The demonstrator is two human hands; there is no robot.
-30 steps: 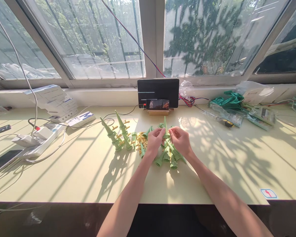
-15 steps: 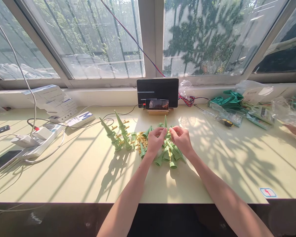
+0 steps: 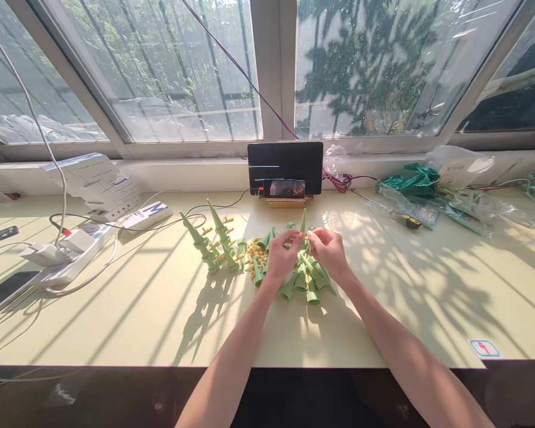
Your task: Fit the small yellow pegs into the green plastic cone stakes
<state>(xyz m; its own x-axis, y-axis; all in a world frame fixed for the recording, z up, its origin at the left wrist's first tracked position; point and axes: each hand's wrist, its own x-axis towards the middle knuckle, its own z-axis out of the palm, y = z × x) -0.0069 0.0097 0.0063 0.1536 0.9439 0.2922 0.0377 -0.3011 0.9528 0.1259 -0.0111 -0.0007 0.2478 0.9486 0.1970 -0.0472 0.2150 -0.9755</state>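
A pointed green plastic cone (image 3: 304, 221) stands upright between my hands, its tip up. My left hand (image 3: 283, 254) is closed on its lower part, with thumb and forefinger pinched. Close by on the right, my right hand (image 3: 329, 252) pinches a small yellowish piece against the cone's side; the fingers mostly hide it. Beneath my hands lies a pile of loose green cones (image 3: 312, 295), and small yellow pegs (image 3: 257, 252) are heaped to the left. Farther left, two green cone towers (image 3: 200, 242) stand with yellow pegs sticking out.
A tablet (image 3: 285, 160) and a phone (image 3: 286, 188) on a stand are behind the pile. At left are a power strip (image 3: 82, 255), cables and white boxes (image 3: 146, 215). Plastic bags (image 3: 410, 180) and a yellow-black tape measure (image 3: 412, 222) lie at right.
The cone has shifted slightly right between my fingers; my hands stay almost in place. At the far right, another person's hand has left view and the clear plastic there has moved.
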